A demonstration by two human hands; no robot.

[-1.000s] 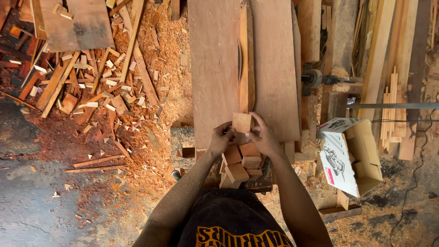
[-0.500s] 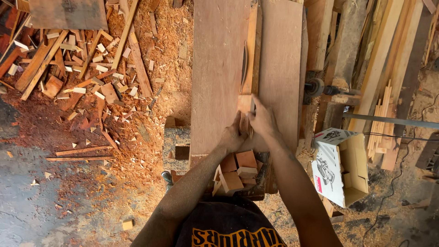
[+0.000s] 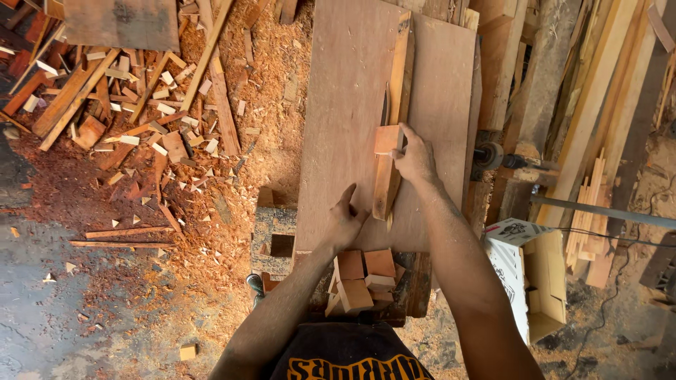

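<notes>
While the right hand pinches a small wooden block against the upright rail on the table, the left hand rests flat, fingers together, at seven o'clock. More blocks are piled at six o'clock.

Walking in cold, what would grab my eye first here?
The right hand pressing a small wooden block against the upright fence in the middle of the saw table. Below it, the left hand rests flat on the table, above a pile of cut blocks. Left lies reddish sawdust strewn with offcuts.
</notes>
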